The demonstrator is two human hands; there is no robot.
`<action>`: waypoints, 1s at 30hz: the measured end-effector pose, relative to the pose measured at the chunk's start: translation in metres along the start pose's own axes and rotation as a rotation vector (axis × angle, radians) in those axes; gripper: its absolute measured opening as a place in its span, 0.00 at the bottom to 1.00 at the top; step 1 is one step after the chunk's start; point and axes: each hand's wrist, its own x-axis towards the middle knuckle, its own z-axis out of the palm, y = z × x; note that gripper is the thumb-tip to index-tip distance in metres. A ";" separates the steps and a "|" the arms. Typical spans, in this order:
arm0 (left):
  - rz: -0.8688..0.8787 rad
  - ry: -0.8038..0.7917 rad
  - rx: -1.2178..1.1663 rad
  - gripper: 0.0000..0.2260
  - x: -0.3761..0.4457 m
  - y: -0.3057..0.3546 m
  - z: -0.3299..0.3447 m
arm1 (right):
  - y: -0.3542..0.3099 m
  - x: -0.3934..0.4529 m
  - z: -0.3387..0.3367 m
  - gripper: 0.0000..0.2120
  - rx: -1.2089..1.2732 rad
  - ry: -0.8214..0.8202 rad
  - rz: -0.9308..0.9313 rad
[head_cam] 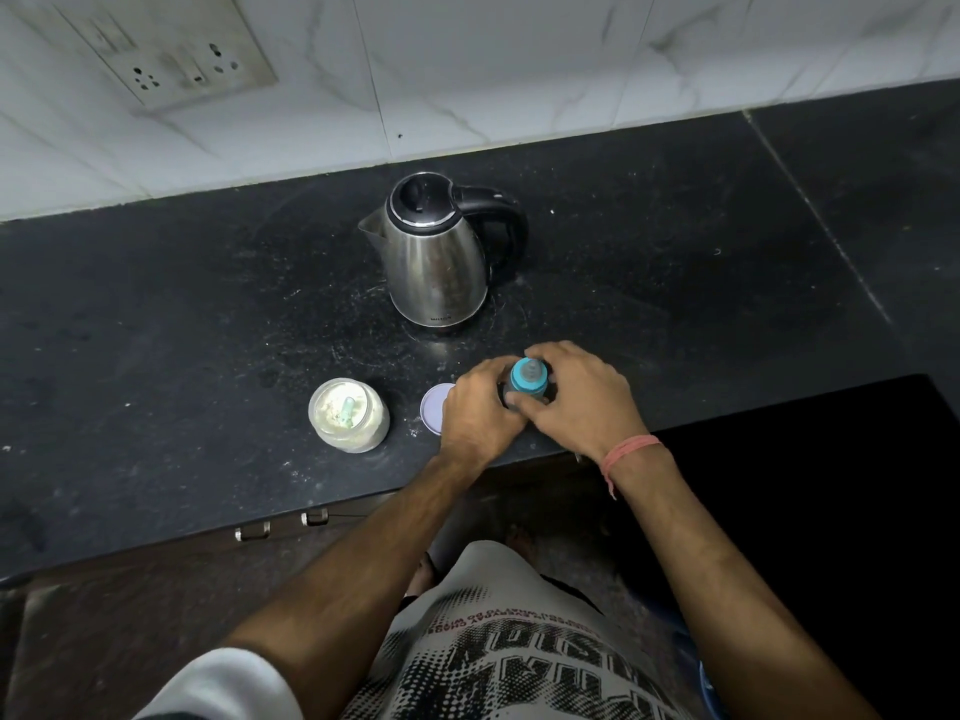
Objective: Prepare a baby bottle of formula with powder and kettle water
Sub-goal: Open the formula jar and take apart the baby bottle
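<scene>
Bottle (528,379) stands upright near the counter (156,314) front edge, at about 6 o'clock from the kettle (439,252), its blue collar and teat in place on top. Both hands close around it: the left hand (480,407) curls round the body from 9 o'clock, and the right hand (576,394) wraps the collar from 3 o'clock, as if turning it. Whether the top is going on or coming off cannot be told, and the bottle's contents are hidden by the fingers. At 9 o'clock from the bottle lies a pale lid (435,407), and beyond it the open powder jar (349,414) with a scoop inside. The kettle sits closed and untouched. If the collar is being tightened, only shaking seems left.
</scene>
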 end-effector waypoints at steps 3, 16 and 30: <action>-0.030 -0.019 0.003 0.22 0.000 -0.002 0.001 | -0.013 0.003 0.005 0.31 -0.119 0.035 0.028; 0.042 -0.019 -0.013 0.25 -0.002 -0.004 -0.002 | -0.010 0.018 -0.009 0.34 -0.060 -0.169 -0.037; 0.049 -0.030 -0.015 0.22 0.002 -0.012 0.001 | -0.021 0.023 -0.014 0.32 -0.211 -0.156 0.013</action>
